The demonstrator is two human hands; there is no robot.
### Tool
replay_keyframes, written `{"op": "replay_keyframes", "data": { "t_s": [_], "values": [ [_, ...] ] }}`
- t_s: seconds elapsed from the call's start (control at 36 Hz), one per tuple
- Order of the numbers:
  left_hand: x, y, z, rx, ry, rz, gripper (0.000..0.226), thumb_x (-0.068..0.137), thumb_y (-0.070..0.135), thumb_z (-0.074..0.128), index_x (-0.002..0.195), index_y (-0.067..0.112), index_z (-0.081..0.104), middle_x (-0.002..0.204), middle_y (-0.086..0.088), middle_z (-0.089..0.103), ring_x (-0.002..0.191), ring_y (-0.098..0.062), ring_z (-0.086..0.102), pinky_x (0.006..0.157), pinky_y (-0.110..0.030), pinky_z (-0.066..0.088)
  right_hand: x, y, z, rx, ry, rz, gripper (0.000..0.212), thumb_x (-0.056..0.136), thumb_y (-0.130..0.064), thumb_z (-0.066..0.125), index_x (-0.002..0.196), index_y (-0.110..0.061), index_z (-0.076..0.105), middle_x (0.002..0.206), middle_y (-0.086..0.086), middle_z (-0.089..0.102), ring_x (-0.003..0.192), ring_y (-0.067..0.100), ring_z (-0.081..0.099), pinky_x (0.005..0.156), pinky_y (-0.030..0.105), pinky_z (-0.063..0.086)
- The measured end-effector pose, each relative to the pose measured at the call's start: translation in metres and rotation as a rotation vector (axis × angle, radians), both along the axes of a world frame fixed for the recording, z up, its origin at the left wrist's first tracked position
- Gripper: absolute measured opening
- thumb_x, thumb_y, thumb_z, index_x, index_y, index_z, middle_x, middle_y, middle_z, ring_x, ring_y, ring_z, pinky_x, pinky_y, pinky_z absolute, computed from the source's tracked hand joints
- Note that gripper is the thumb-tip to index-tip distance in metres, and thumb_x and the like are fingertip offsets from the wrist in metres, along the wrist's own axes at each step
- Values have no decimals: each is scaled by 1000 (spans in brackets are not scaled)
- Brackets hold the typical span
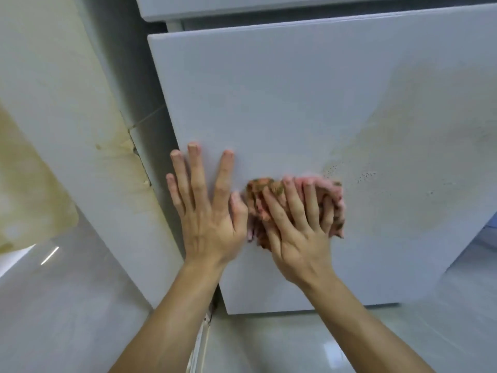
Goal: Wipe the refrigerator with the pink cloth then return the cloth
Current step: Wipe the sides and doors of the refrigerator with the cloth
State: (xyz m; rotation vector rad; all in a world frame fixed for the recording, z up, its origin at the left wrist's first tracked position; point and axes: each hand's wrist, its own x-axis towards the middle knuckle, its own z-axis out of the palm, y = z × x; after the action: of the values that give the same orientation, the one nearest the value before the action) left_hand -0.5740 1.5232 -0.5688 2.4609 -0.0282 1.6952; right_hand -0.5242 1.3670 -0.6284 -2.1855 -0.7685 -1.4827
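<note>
The white lower door of the refrigerator (295, 103) fills the view, swung slightly open. My left hand (207, 208) lies flat on the door near its left edge, fingers straight and spread. Beside it, my right hand (298, 227) presses the bunched pink cloth (258, 189) against the door with fingers spread over it. The cloth looks dirty brown on its left part and sticks out above and to the right of my fingers. A yellowish smear and small dark specks (365, 175) mark the door to the right of the cloth.
A white wall panel with yellow stains (67, 125) stands left of the refrigerator. Glossy pale floor tiles (67, 305) run below. Another refrigerator door (242, 6) sits above. A gap shows at the open door's right side (484, 232).
</note>
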Motion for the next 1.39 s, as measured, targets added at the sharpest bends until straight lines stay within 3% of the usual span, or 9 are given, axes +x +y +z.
{"op": "replay_keyframes", "data": {
  "t_s": [0.14,0.25,0.36,0.53,0.67,0.89,1.06,1.17,1.39],
  "values": [
    [2,-9,10,-9,-10,-19,77,93,8,50,165,17,24,167,-33,17,154,-58,7,129,-58,-3,3,1,93,130,-50,-28,53,111,-40,43,162,-35,30,169,-3,17,160,28,20,128,53,7],
    [8,-10,20,-3,-48,-45,72,95,9,49,163,14,27,165,-36,18,153,-57,10,129,-61,0,2,2,98,143,-78,-74,50,111,-40,44,159,-36,31,167,-2,18,159,28,24,130,48,4],
    [9,-13,23,-33,-63,-50,67,98,10,46,163,14,30,165,-37,22,153,-56,13,129,-61,5,6,5,60,150,-78,-56,55,109,-41,47,161,-35,32,172,-1,17,162,24,15,131,49,6],
    [7,-11,22,-29,-55,-51,64,99,12,47,162,10,34,166,-35,22,154,-56,13,130,-60,5,5,-30,-72,-130,10,-56,65,101,-41,54,162,-40,32,177,-8,8,163,20,9,131,47,0],
    [3,-14,25,-35,-22,-55,65,98,9,50,162,9,36,166,-35,20,154,-56,11,130,-60,4,3,-36,-83,-159,59,-60,70,100,-42,52,164,-43,23,176,-11,7,163,18,6,131,46,-1],
    [3,-20,33,6,-37,-15,76,89,0,57,162,13,38,167,-32,19,155,-54,9,130,-57,0,5,-17,27,104,26,-14,55,113,-43,37,165,-40,20,176,-10,1,163,18,4,130,47,-2],
    [4,-25,43,-1,-44,-34,73,94,10,57,163,17,33,168,-31,21,156,-51,11,130,-59,4,5,-2,133,171,-98,-48,52,108,-38,48,159,-32,41,168,3,35,159,28,27,129,49,3],
    [7,-28,47,-9,-65,-36,74,93,9,56,162,17,33,167,-32,22,156,-51,13,130,-60,6,7,-1,137,186,-150,-84,54,104,-35,55,157,-30,44,165,6,41,157,29,32,129,50,10],
    [8,-33,45,-52,-81,-47,71,92,1,56,160,13,39,167,-28,21,156,-51,14,130,-62,6,15,-16,89,102,-145,12,55,108,-36,51,161,-31,36,170,-1,21,162,21,15,130,48,9]
  ]
}}
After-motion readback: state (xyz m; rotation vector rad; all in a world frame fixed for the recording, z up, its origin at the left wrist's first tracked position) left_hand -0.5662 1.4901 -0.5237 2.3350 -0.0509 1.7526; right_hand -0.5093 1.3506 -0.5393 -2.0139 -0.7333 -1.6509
